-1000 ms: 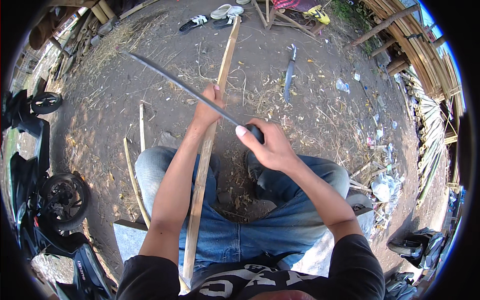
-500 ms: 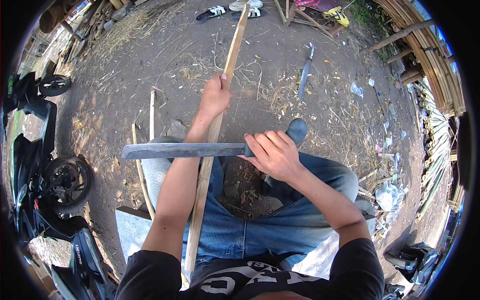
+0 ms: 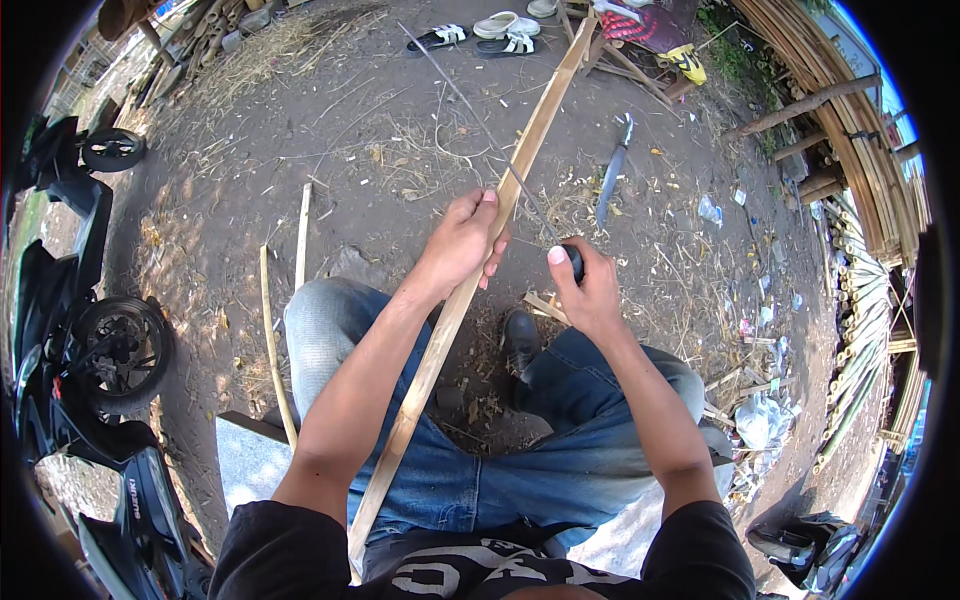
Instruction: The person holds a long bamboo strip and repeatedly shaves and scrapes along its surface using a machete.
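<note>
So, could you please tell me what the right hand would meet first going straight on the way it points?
Setting aside the knife it holds, the right hand would probably meet the long pale strip just beyond the left hand, though depth is hard to judge.

Worn on head, left of side-by-side fisheye pair. Looks steeply down past shirt (image 3: pixel 490 572) at jeans (image 3: pixel 500 485), left hand (image 3: pixel 464 242) and right hand (image 3: pixel 592 287), then outward across ground (image 3: pixel 240 190). Sits near hands, well apart from sandals (image 3: pixel 507 46) by top edge. Reaches motorcycle (image 3: pixel 105 430) at left, bamboo poles (image 3: pixel 860 290) at right; bends and perhaps misstates shapes toward dark rim.
</note>
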Available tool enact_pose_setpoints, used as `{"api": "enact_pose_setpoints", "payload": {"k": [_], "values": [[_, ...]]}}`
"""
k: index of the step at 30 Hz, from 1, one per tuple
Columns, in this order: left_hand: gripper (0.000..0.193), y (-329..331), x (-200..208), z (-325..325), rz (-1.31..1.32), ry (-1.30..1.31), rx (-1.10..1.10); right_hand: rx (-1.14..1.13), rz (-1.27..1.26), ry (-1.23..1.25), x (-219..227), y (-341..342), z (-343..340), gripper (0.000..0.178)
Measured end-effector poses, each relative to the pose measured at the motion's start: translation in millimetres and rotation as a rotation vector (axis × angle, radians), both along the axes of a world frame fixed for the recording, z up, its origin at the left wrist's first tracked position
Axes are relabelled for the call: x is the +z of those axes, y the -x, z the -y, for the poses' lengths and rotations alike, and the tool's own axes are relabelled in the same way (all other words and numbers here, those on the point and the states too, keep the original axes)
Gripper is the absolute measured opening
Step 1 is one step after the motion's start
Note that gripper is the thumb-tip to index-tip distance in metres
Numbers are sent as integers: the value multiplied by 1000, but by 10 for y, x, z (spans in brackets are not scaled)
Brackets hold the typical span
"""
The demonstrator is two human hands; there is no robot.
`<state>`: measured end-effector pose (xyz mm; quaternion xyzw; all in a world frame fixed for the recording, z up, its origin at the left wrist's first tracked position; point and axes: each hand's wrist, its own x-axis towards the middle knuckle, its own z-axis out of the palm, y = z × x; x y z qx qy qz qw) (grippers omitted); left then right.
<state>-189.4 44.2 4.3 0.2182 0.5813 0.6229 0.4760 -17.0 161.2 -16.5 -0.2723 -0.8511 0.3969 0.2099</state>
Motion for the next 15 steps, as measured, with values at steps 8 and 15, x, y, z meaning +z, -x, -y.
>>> {"api": "enact_pose_setpoints", "payload": {"k": [8,15], "values": [[34,-39,29,30,29,-70,-15,8,27,-232,-56,59,-77,43],[34,-61,-62,99,13,-85,-74,44,-15,-541,-35,100,-141,54]]}}
